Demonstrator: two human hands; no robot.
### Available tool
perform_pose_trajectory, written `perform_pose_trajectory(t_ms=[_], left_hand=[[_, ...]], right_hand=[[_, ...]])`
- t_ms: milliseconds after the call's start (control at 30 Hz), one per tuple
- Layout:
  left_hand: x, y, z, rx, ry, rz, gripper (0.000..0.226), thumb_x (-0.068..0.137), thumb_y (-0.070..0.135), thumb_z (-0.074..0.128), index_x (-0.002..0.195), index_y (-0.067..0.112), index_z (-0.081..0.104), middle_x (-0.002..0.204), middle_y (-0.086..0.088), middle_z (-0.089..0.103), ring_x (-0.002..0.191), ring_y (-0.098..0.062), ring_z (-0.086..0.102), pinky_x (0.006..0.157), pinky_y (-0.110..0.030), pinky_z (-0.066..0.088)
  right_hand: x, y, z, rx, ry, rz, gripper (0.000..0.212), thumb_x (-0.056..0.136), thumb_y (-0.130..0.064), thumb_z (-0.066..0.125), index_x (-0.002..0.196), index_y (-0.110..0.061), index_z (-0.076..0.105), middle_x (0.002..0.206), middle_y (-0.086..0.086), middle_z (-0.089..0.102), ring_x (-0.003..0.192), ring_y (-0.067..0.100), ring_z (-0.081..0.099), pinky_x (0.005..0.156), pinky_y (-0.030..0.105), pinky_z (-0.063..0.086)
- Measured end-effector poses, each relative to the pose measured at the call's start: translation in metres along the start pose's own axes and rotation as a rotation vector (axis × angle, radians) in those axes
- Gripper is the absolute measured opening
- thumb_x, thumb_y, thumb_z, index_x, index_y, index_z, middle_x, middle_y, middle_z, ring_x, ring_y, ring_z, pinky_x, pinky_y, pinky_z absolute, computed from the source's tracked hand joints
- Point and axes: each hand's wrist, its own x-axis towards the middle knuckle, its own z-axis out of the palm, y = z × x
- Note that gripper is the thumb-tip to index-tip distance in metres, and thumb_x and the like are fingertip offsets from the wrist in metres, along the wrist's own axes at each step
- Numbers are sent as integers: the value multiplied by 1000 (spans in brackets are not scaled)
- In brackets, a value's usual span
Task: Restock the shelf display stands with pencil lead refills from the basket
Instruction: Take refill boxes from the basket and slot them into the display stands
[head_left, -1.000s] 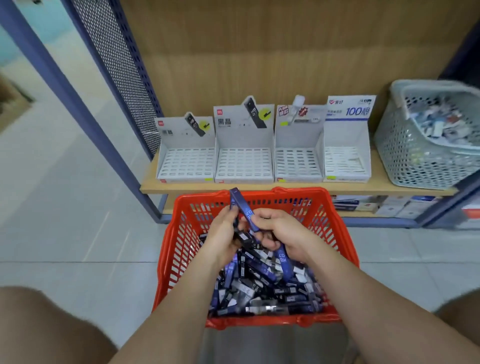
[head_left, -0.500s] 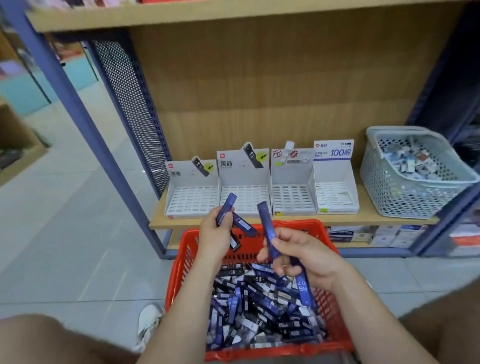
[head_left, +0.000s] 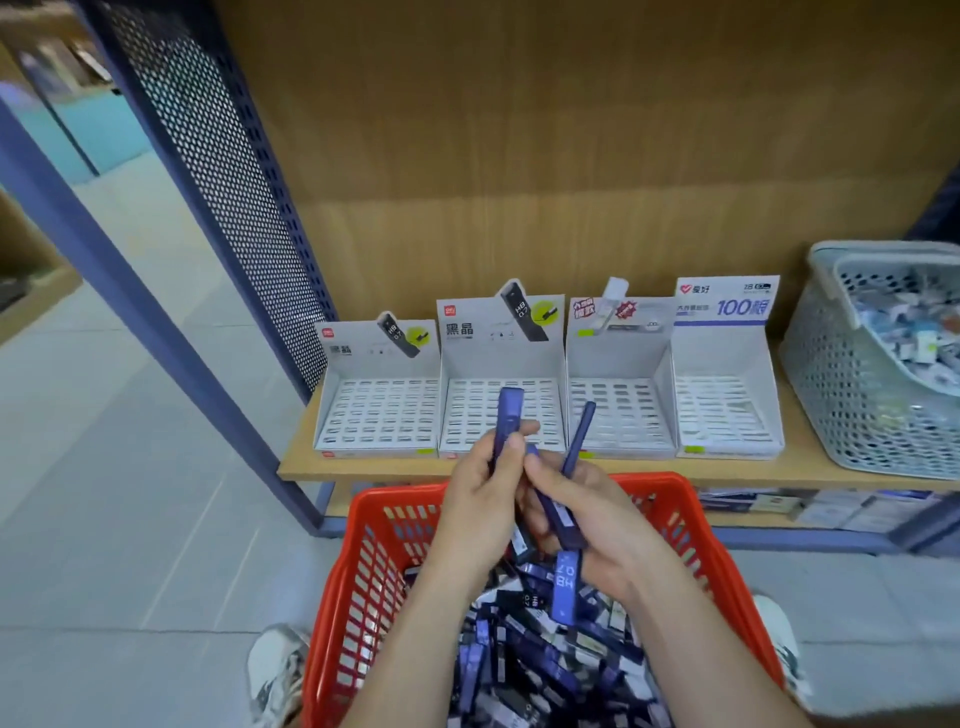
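Left hand (head_left: 478, 493) gripped one blue refill (head_left: 508, 415) upright. Right hand (head_left: 608, 519) clutched two more refills (head_left: 566, 582). Both hands were over the red basket (head_left: 374, 501) holding the pile (head_left: 519, 665); four white stands (head_left: 382, 415) sat side by side on the shelf (head_left: 810, 467) behind.

— Bright enough?
— Yes. The light is soft and even, brightest on the floor (head_left: 114, 519) at left. The wooden back panel (head_left: 571, 130) dims toward the top, and there is only a faint shadow beneath the shelf (head_left: 831, 467).
— Sharp?
— Middling. The left hand (head_left: 483, 499), right hand (head_left: 602, 525) and the lead refills (head_left: 508, 415) they grip are soft-edged. The grey basket (head_left: 852, 415) smears at the right edge, and the top-left corner is a blur.
— Distortion?
— Wide-angle: the blue post (head_left: 119, 291) leans.
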Motion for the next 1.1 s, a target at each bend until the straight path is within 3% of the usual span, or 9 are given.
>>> perform_pose_trajectory(t_ms=[100,267,400,567,733,800,900,1000,1100], left_hand=[[12,-2,5,-139,48,-57,29,102,34,37,112,33,65,59,-8,47,56,-19,53,62,-31,48],[33,-4,10,-72,165,-64,34,101,30,36,105,32,70,80,2,71,78,-16,67,78,-34,53],[55,-8,9,-21,244,-1,29,102,26,39,101,26,68,68,-6,48,65,-21,51,63,-31,45],[74,-16,5,-99,219,-115,29,101,27,41,97,23,69,90,-31,57,71,-30,58,54,-28,52],[89,-16,-2,-107,190,-126,24,99,24,47,91,20,68,81,2,73,74,-14,70,63,-27,54],[103,-16,-18,-79,161,-98,23,99,23,47,98,20,70,86,3,71,82,-17,69,71,-31,54],[134,-18,-62,26,179,1,23,100,14,45,106,18,66,72,2,61,59,-5,54,61,-21,41],[160,-22,-106,97,180,-18,18,100,8,42,112,15,53,68,-3,67,57,-12,57,61,-25,44],[179,-35,-137,118,181,-150,16,99,6,43,99,22,42,75,-5,73,76,-20,70,75,-33,47]], right_hand=[[12,-1,-8,53,58,-51,14,93,-15,61,83,-5,62,64,10,57,48,14,47,43,18,40],[35,-6,-13,-140,111,-73,22,88,-28,69,66,-24,67,62,3,56,45,11,39,43,18,33],[42,0,-21,-232,41,13,24,76,-40,75,81,-18,67,60,-3,47,45,9,36,43,21,28],[53,-1,-32,-358,-109,28,12,86,-7,71,92,2,67,57,-1,53,45,11,37,49,21,32],[83,8,-17,-338,40,41,28,82,-1,63,62,-20,67,55,2,48,44,11,37,44,19,29],[99,8,-8,-277,100,63,19,83,-10,67,67,-22,69,61,4,51,47,13,40,47,23,31],[125,7,-2,-322,56,85,7,91,-16,65,87,-10,67,73,8,67,46,14,40,50,27,34],[153,9,0,-411,25,61,9,98,-16,59,99,-8,63,88,3,76,44,14,39,50,25,38],[183,19,7,-675,75,-38,6,97,-21,59,100,-17,61,63,-16,67,42,7,41,50,22,37]])
